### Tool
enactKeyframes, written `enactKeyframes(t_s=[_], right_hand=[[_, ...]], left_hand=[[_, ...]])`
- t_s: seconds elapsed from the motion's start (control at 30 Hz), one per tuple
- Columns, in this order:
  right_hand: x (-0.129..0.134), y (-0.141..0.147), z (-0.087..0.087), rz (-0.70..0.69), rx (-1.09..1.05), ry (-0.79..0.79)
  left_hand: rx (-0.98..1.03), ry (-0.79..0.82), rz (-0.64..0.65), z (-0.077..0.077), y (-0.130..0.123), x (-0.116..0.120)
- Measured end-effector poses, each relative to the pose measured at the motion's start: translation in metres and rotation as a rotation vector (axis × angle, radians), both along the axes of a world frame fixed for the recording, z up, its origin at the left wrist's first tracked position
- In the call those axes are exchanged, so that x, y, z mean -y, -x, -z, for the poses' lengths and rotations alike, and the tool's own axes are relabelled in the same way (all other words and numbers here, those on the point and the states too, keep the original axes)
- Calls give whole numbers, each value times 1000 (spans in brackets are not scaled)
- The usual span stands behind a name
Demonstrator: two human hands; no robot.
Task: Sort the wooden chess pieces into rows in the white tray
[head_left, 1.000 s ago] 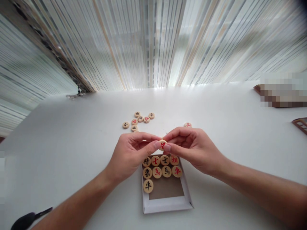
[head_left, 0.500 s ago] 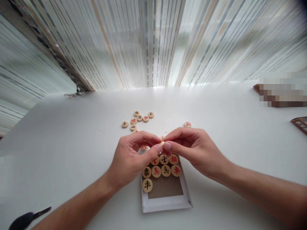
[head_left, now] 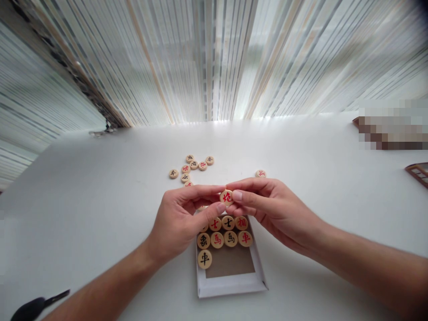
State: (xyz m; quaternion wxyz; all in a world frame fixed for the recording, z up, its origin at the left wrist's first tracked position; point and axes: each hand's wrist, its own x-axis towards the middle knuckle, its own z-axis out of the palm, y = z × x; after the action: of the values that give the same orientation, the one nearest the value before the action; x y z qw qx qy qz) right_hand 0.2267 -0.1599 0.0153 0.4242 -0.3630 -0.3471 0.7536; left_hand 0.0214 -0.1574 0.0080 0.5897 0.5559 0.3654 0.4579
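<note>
Between the fingertips of both hands is a round wooden Chinese chess piece [head_left: 226, 197], its red character turned toward me. My left hand [head_left: 189, 214] pinches it from the left; my right hand [head_left: 270, 205] grips its right edge with thumb and fingers. Below them lies a shallow white box [head_left: 232, 287] with a brown bottom. Rows of pieces with red and black characters sit in it, with a black-marked piece [head_left: 204, 259] alone in the nearest visible row. My hands hide the box's far part.
Several loose pieces [head_left: 194, 165] lie on the white table [head_left: 117, 200] beyond my left hand. Another red-marked piece [head_left: 261, 174] lies beyond the right. A dark-handled tool [head_left: 36, 307] is at lower left. Brown-edged objects [head_left: 417, 174] stand at right; a string curtain [head_left: 214, 58] hangs behind.
The held piece has been turned, so its red character now faces me instead of its edge. My right thumb has shifted slightly up and right. The box's visible pieces look unchanged.
</note>
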Motion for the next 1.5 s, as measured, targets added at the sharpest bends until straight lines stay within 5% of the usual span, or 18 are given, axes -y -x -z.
enactKeyframes(t_s=[0.53, 0.9, 1.5], right_hand=[[5, 0, 1, -30, 125, -85], [5, -1, 3, 65, 198, -141], [6, 0, 1, -13, 118, -48]], left_hand=[[-40, -39, -75, -7, -2, 2], [-215, -328, -32, -3, 0, 3], [41, 86, 25, -8, -2, 0]])
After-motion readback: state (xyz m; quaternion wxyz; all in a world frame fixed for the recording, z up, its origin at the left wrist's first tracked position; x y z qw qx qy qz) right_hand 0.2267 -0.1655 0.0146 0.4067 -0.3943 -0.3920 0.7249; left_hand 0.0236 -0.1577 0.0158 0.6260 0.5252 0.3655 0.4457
